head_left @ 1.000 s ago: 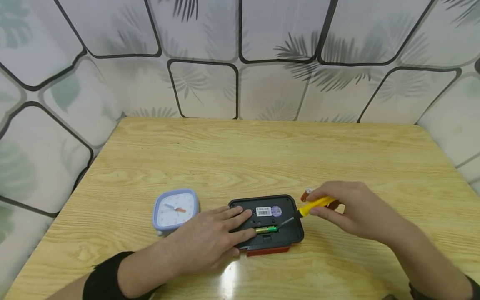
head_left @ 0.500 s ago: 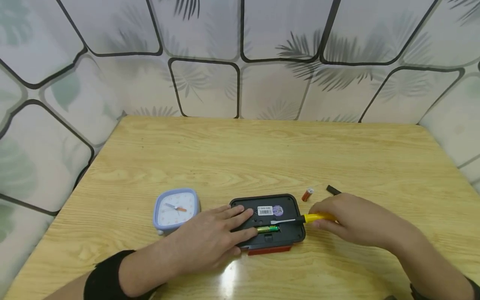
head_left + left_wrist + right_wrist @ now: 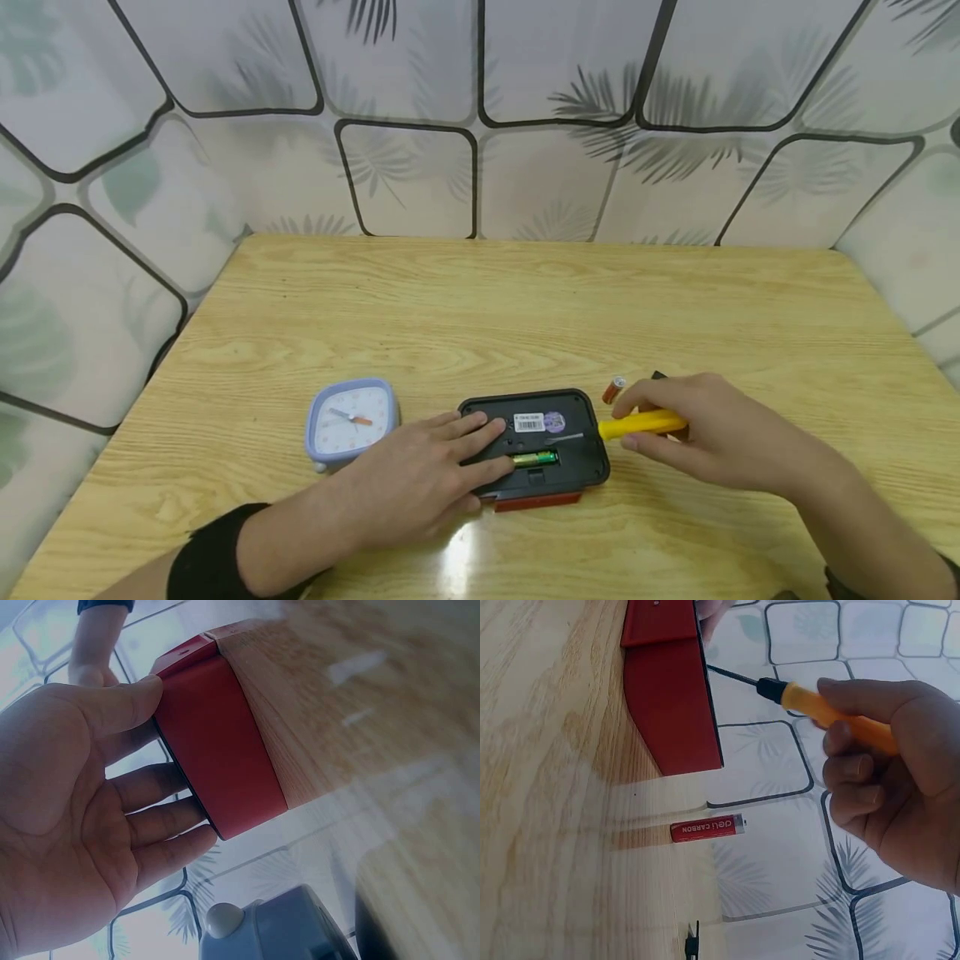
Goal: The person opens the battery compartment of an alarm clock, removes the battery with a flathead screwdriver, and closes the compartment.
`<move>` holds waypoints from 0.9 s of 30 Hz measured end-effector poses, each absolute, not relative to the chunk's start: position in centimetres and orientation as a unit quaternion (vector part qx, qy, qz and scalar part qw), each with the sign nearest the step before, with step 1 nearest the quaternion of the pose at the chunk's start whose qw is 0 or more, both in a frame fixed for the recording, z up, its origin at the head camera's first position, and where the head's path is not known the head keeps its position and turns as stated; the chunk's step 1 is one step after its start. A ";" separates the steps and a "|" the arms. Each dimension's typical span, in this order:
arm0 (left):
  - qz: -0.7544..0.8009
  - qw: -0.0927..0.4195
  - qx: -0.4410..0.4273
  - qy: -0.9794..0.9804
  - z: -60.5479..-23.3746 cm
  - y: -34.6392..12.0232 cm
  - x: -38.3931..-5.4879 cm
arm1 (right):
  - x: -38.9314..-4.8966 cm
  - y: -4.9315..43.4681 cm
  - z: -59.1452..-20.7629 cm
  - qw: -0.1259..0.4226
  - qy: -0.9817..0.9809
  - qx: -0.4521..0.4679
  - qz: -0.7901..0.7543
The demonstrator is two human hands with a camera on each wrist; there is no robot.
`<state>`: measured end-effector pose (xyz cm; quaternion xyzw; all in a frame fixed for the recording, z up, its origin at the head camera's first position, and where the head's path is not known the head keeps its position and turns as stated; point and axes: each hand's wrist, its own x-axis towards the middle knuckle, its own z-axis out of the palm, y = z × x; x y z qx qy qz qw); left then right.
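A red box-shaped device (image 3: 214, 742) lies with its black panel (image 3: 573, 475) upward. A green battery (image 3: 534, 458) sits in the panel's open slot. My left hand (image 3: 420, 479) rests on the panel's left part with fingers spread and nearly straight, thumb against the red side. In my right hand (image 3: 705, 433) I grip the yellow handle of a flathead screwdriver (image 3: 641, 423). Its shaft points left over the panel, above the slot; whether its tip touches cannot be told. Beyond the device's right corner lies a loose red battery (image 3: 707, 828).
A blue-framed alarm clock (image 3: 352, 419) stands left of the device, close to my left forearm. Behind my right hand a small black piece (image 3: 658, 375) shows only in part. The wooden table (image 3: 450, 317) reaches back to a patterned wall covering (image 3: 540, 179).
The screwdriver's tip has left the green battery's right end and is now above the slot. My right hand has shifted slightly with it. My left hand and the device have stayed in place.
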<state>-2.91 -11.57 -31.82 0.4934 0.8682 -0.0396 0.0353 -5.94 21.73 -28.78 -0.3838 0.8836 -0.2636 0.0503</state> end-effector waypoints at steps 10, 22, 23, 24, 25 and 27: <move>-0.029 0.029 0.497 0.867 -32.0 -11.7 -3.0 | -5.9 21.2 -29.2 -0.047 0.832 -0.423 -0.356; -0.026 0.026 0.499 0.866 -32.1 -11.8 -3.0 | -5.8 20.5 -30.3 -0.086 0.811 -0.446 -0.369; -0.026 0.027 0.499 0.866 -32.1 -11.8 -3.0 | -5.8 20.4 -30.4 -0.092 0.809 -0.449 -0.369; -0.027 0.030 0.498 0.866 -32.0 -11.8 -3.0 | -5.8 20.4 -30.5 -0.096 0.808 -0.450 -0.368; -0.027 0.033 0.498 0.866 -32.0 -11.8 -3.0 | -5.9 20.4 -30.6 -0.100 0.808 -0.450 -0.367; -0.029 0.038 0.497 0.867 -32.0 -11.8 -3.0 | -6.0 20.5 -30.6 -0.099 0.815 -0.443 -0.360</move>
